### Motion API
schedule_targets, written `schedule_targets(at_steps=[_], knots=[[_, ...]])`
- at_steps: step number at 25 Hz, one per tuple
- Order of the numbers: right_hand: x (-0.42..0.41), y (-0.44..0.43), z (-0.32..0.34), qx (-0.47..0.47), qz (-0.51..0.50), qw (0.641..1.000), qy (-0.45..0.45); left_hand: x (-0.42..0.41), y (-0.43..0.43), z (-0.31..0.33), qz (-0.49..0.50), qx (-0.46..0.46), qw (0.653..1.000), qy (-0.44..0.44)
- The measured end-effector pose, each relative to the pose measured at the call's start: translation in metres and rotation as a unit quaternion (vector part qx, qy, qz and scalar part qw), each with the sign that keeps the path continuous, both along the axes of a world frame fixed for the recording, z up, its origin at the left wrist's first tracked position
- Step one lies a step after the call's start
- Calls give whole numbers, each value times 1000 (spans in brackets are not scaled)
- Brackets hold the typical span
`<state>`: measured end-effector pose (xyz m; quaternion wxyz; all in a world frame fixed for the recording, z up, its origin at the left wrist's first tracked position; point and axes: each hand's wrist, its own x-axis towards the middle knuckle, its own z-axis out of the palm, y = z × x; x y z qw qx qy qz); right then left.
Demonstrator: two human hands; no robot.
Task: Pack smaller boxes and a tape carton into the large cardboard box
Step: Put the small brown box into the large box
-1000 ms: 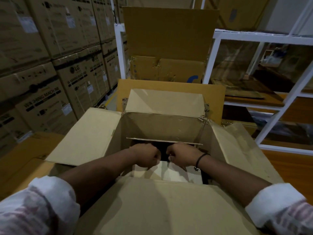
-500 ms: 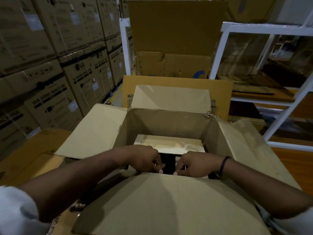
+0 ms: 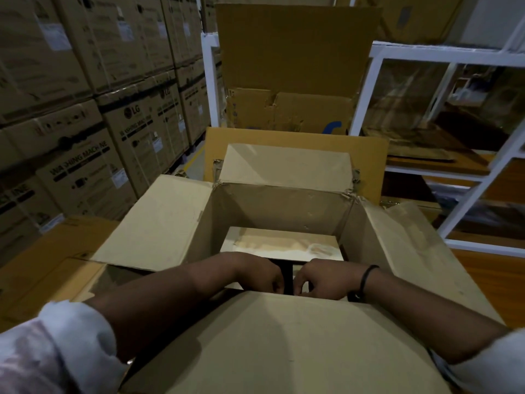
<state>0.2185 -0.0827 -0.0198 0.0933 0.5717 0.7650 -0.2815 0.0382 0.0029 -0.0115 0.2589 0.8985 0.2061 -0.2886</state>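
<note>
A: So, where's the large brown cardboard box (image 3: 279, 209)?
B: Dead centre, right below the camera. All four flaps are folded out. The near flap (image 3: 284, 342) fills the bottom of the view and both forearms lie across it.
A: Contents?
B: One smaller pale cardboard box (image 3: 284, 245) sits inside, down against the far wall. Its far top flap lies flat and is lighter than the big box. A dark gap (image 3: 287, 275) runs down its middle, between the hands.
A: Hands?
B: Both are inside the big box, close together on either side of that gap, not touching each other. Left hand (image 3: 260, 275): fingers curled down, pinching the pale flap edge on its side. Right hand (image 3: 322, 280): same grip on its own flap edge. The near flap's rim partly hides the fingertips.
A: Anything on the arms?
B: Thin black band (image 3: 368, 280) on the right wrist. White sleeves (image 3: 71, 351) pushed back on both.
A: Surroundings?
B: Stacked brown washing-machine cartons (image 3: 85, 166) on the left, well apart from the box. White metal shelving (image 3: 426, 52) on the right. A tall brown cardboard sheet (image 3: 292, 52) stands upright behind the box, with a worn brown carton (image 3: 289, 112) below it. Light is dim.
</note>
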Motion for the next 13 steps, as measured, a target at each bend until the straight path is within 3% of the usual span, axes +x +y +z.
schedule_targets(at_steps=[7, 10, 13], knots=[[-1, 4, -10, 90, 60, 989, -97, 4, 1, -8, -1, 67, 996, 58], [-1, 3, -9, 176, 28, 967, -184, 3, -1, -3, -16, 118, 991, 54], [0, 5, 1, 227, -29, 951, -207, 1, -3, 1, -43, 198, 979, 37]])
